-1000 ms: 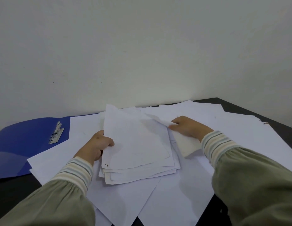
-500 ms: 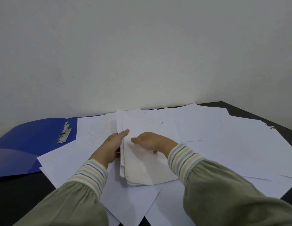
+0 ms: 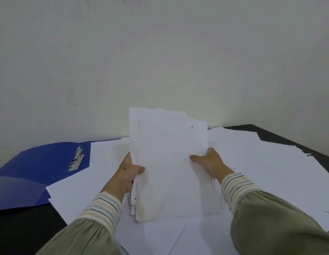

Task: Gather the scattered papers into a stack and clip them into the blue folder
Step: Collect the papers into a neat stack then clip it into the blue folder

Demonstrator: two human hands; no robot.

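Two hands on the stack: a sheaf of papers point(image 3: 169, 162) is held up on edge just right of the blue folder point(image 3: 36, 173), gripped at both sides, probably so the edges can be squared.
Left hand: the left hand point(image 3: 127, 173) is closed round the sheaf's left edge, thumb laid across the front sheet.
Right hand: the right hand point(image 3: 208, 161) is clamped on the right edge, thumb in front, fingers hidden behind.
Change: half a second back the sheaf was leaning low between the hands; now it has been raised and turned square to the camera.
Loose sheets: many loose sheets point(image 3: 261, 172) are left spread on the dark table point(image 3: 22, 230), right of the folder and overlapping its edge.
Folder: it is laid open, its metal clip point(image 3: 76, 161) exposed, ready for the sheaf.
Judgement: gathering is only partly done.
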